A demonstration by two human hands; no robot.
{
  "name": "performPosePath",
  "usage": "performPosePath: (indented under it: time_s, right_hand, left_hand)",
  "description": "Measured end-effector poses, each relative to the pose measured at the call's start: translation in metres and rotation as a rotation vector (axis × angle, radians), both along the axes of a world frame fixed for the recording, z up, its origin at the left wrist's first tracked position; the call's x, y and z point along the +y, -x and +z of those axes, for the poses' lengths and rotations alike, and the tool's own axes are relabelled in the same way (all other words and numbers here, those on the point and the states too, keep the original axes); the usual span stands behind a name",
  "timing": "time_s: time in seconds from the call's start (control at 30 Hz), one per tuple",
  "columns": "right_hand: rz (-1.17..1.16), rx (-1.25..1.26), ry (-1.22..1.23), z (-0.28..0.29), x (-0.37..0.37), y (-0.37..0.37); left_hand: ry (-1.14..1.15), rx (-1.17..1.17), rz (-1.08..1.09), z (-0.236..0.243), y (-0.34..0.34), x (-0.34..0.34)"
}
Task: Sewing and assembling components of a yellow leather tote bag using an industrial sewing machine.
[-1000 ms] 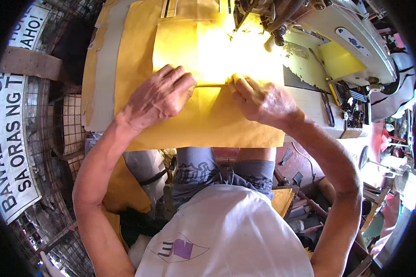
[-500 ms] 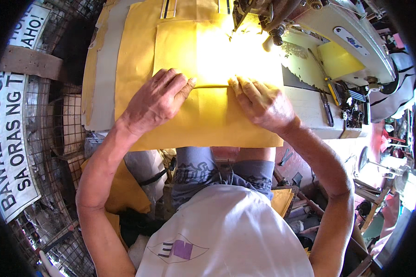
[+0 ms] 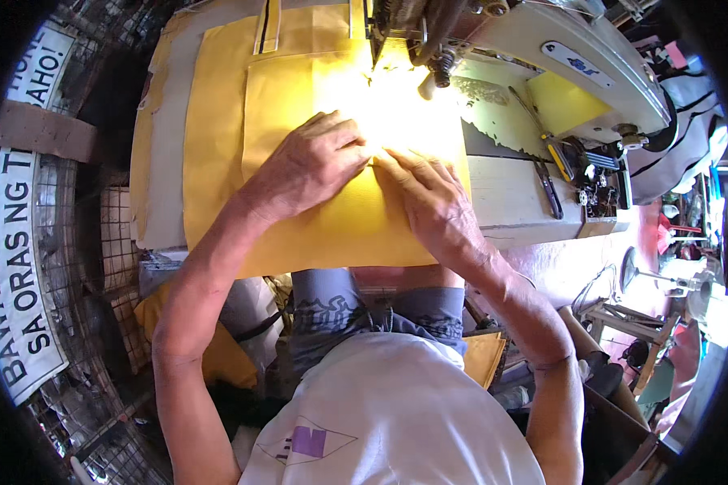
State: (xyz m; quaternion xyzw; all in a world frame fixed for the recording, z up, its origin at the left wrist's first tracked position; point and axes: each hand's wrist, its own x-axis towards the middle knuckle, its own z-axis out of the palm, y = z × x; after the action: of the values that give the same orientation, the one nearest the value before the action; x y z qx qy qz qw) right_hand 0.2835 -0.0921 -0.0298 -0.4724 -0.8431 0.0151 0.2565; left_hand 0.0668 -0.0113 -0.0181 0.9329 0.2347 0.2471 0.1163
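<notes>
Sewing machine (image 3: 574, 66): head and arm barred the sheet's far right. Left hand (image 3: 319, 162) and right hand (image 3: 429, 186): nearly met, closing the middle. Yellow sheet (image 3: 332, 238): near part lay open between forearms. Pale worktop (image 3: 501, 190): offered a bare strip, bounded rightward by a yellow-handled tool (image 3: 557, 158).

Has a sheet (image 3: 332, 242) on the bench (image 3: 158, 194) at upper centre, a panel (image 3: 275, 101) on top of it, left hand (image 3: 319, 158) and right hand (image 3: 429, 190) side by side over them, a sewing machine (image 3: 623, 97) at upper right, a screwdriver (image 3: 558, 156) right of the sheet, and a sign (image 3: 16, 267) at far left.
</notes>
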Motion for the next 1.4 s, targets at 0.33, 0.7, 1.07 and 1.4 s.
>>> performPosePath:
  time_s: [0.33,0.7,1.07,1.4]
  right_hand:
    - [-0.081,0.241,-0.022,-0.011,-0.001,-0.007]
    - [0.003,0.090,0.009,-0.004,-0.006,-0.008]
    - [0.046,0.009,0.115,0.006,0.003,-0.016]
    - [0.052,-0.007,0.125,0.009,0.039,-0.015]
  left_hand:
    - [-0.042,-0.023,0.010,-0.011,-0.002,-0.001]
    - [-0.059,0.059,-0.007,-0.006,-0.003,-0.011]
    - [-0.001,0.053,-0.032,0.001,0.002,-0.006]
    - [0.025,0.027,-0.056,-0.003,0.004,0.035]
